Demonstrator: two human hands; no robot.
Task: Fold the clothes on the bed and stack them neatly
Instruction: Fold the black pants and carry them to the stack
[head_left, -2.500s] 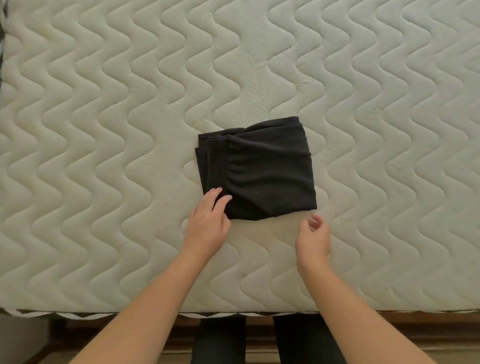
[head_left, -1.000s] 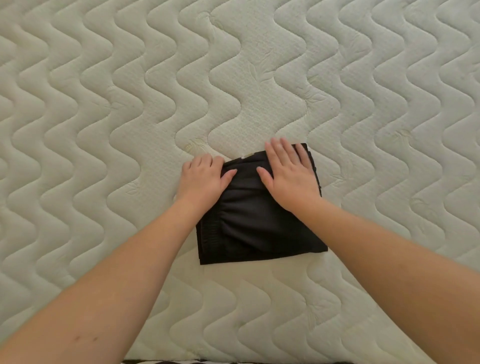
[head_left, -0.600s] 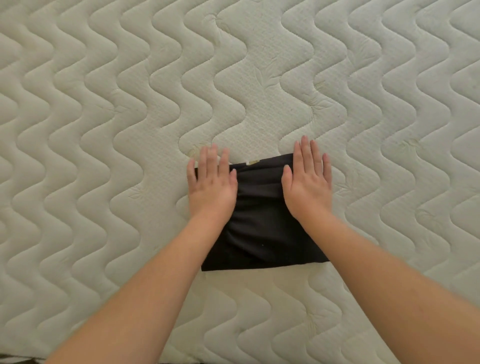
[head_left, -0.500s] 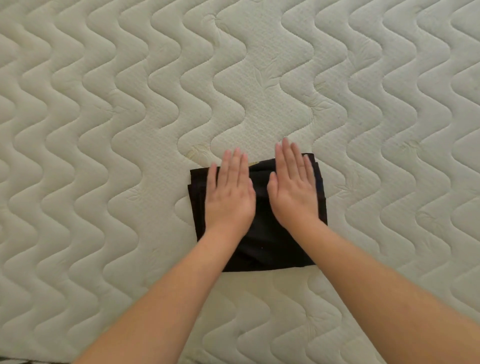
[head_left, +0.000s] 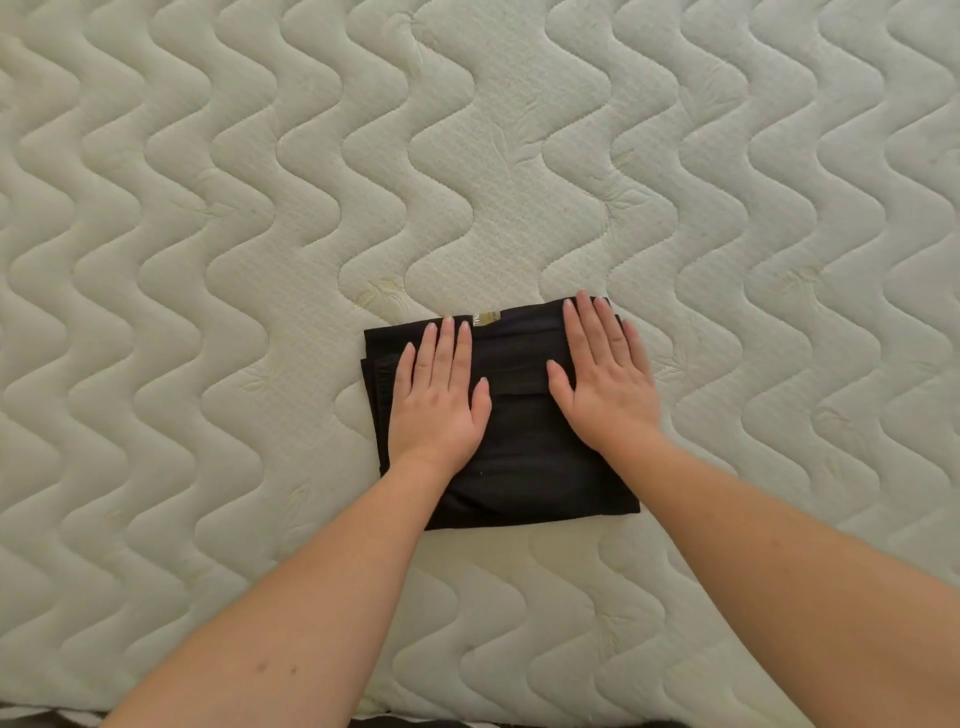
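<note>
A black garment (head_left: 524, 457), folded into a compact rectangle, lies on the mattress (head_left: 467, 156) near the middle of the view. A small tan label (head_left: 485, 318) shows at its far edge. My left hand (head_left: 439, 395) lies flat, palm down, on the garment's left half. On the right half my right hand (head_left: 605, 384) presses flat as well, its fingertips reaching the far edge. Neither hand grips the cloth. Both forearms cover the garment's near corners.
The white quilted mattress with wavy stitching fills the whole view. Its near edge (head_left: 467, 719) runs along the bottom of the frame, with a dark strip below it. No other clothes are in view.
Both hands came from the garment's near edge onto its top and flattened. Over the last half second they slid apart, left hand leftward and right hand rightward, across the cloth.
</note>
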